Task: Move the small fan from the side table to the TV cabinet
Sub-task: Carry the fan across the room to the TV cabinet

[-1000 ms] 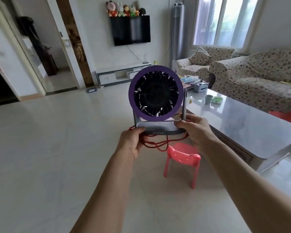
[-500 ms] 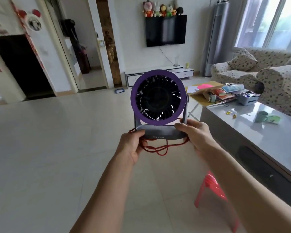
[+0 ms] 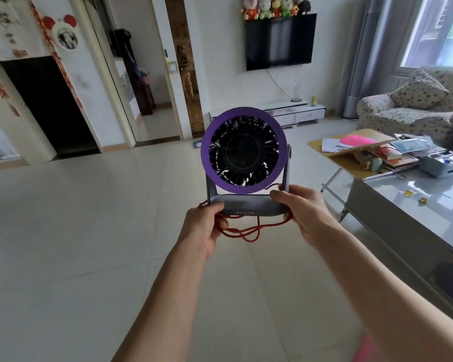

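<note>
I hold the small fan (image 3: 242, 150) upright in front of me at chest height; it has a purple ring, black blades and a grey base. My left hand (image 3: 203, 227) grips the left end of the base, and my right hand (image 3: 302, 209) grips the right end. A red cord (image 3: 249, 232) hangs in loops under the base. The low white TV cabinet (image 3: 302, 112) stands against the far wall beneath the wall-mounted TV (image 3: 279, 43), partly hidden behind the fan.
A grey coffee table (image 3: 413, 202) runs along my right, with a small cluttered folding desk (image 3: 348, 152) at its far end. A patterned sofa (image 3: 413, 111) sits at the far right. Open tiled floor (image 3: 89, 231) stretches ahead. A pink stool (image 3: 364, 348) shows at the bottom right.
The view has moved forward and turned right to left: the TV cabinet is closer and more central, and the pink stool has slipped to the bottom edge. Both hands keep the same grip.
</note>
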A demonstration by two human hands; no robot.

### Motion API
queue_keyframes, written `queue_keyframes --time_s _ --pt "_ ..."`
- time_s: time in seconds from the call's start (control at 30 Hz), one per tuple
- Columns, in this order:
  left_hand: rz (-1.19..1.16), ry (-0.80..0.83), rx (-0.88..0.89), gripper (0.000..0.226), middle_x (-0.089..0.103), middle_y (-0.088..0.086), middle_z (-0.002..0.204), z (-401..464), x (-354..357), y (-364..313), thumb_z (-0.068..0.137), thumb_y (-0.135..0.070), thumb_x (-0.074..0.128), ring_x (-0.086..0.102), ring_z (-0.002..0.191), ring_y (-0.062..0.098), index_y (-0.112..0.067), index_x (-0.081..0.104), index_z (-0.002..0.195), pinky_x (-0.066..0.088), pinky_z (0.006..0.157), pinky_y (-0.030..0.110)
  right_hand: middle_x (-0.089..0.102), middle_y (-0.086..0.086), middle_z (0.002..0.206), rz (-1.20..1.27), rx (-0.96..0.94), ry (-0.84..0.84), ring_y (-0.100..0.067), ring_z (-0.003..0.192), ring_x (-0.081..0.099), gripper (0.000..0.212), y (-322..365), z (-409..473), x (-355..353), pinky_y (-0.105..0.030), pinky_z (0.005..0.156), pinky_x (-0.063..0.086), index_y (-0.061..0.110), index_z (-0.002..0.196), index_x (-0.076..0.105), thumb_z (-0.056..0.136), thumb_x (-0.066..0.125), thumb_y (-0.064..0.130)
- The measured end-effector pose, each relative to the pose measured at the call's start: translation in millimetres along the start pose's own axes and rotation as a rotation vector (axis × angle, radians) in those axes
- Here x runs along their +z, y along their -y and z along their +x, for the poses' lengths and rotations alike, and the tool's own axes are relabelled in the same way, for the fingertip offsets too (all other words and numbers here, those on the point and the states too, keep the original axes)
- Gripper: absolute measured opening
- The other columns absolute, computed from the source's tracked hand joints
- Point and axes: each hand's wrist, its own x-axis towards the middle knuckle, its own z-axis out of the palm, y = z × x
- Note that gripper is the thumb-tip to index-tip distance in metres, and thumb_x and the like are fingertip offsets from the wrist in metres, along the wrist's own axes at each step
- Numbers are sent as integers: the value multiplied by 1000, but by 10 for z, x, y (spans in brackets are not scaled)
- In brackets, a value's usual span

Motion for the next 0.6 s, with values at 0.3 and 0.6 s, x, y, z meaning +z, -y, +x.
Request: queue_keyframes --time_s 0.3,0.6 --pt "-46 -47 39 10 58 14 76 1428 452 -521 91 -1 59 48 54 16 4 62 98 41 38 18 66 -10 87 -22 -37 88 -20 82 60 14 151 1682 371 -25 63 49 24 76 64 81 74 16" --pt "-94 -56 131 8 57 12 67 2909 1028 -1463 91 -5 60 46 35 10 1 60 84 40 36 18 56 -3 65 -17 -114 155 -15 59 48 11 693 3495 784 -21 51 40 9 76 70 81 74 18"
